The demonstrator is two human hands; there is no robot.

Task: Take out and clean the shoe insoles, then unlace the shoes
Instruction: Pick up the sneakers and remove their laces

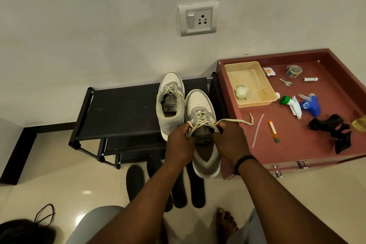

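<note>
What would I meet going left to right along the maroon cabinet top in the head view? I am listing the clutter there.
Beige tray → keys → white tube on the far side; nearer, lace end → clear strip → orange pen → black clips.

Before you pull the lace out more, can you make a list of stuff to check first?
1. Both hands on the lace: left hand and right hand pinch the lace of the near shoe: ok.
2. Lace end free: it trails loose onto the red tabletop: ok.
3. Near shoe steady: its heel hangs off the black rack: not ok.
4. Insoles out: dark insoles lie on the floor: ok.
5. Insoles cleaned: cannot tell.
6. Far shoe unlaced: lace still threaded: not ok.
</note>
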